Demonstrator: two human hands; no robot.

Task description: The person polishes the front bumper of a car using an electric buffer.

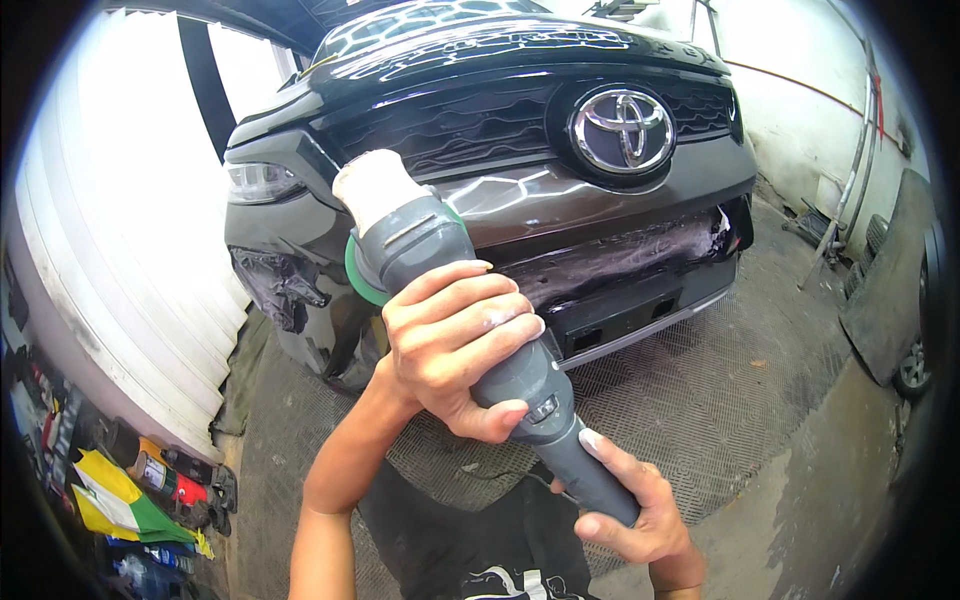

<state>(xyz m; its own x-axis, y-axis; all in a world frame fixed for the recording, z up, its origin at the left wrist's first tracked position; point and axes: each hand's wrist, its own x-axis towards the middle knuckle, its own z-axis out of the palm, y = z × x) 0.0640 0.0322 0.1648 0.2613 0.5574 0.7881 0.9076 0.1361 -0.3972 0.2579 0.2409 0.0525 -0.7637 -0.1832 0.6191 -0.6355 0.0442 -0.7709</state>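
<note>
A dark grey car polisher slants across the middle of the view, its whitish-wrapped head toward the car. Under the head, part of a green pad shows; whether it touches the paint I cannot tell. My left hand is wrapped over the polisher's body. Lower down, my right hand grips the rear handle, thumb and index finger on either side. Right behind the tool is the dark glossy front bumper of a car, with reflections on it. Black plastic film covers the lower grille.
A headlight and torn black film are on the car's left side in view. White ribbed sheeting hangs at left, above cluttered bottles and bags. At right are a metal stand and a leaning dark panel.
</note>
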